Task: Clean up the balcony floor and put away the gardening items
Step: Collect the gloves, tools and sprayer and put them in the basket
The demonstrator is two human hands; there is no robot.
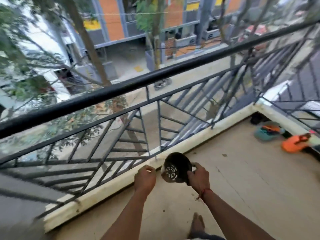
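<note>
My right hand [199,176] grips a small black plastic plant pot [176,168] by its rim, tipped on its side so the slotted bottom faces me. My left hand [145,179] hovers just left of the pot with its fingers curled in; a small pale thing shows at the fingertips, too blurred to name. Both hands are above the beige balcony floor [242,184], close to the white curb [107,189] under the railing.
A black metal railing [121,87] runs diagonally across the view, with the street and trees beyond. At the far right corner lie a teal and orange item [267,132] and an orange item [294,144]. Dirt specks dot the floor. My bare foot [197,224] shows below.
</note>
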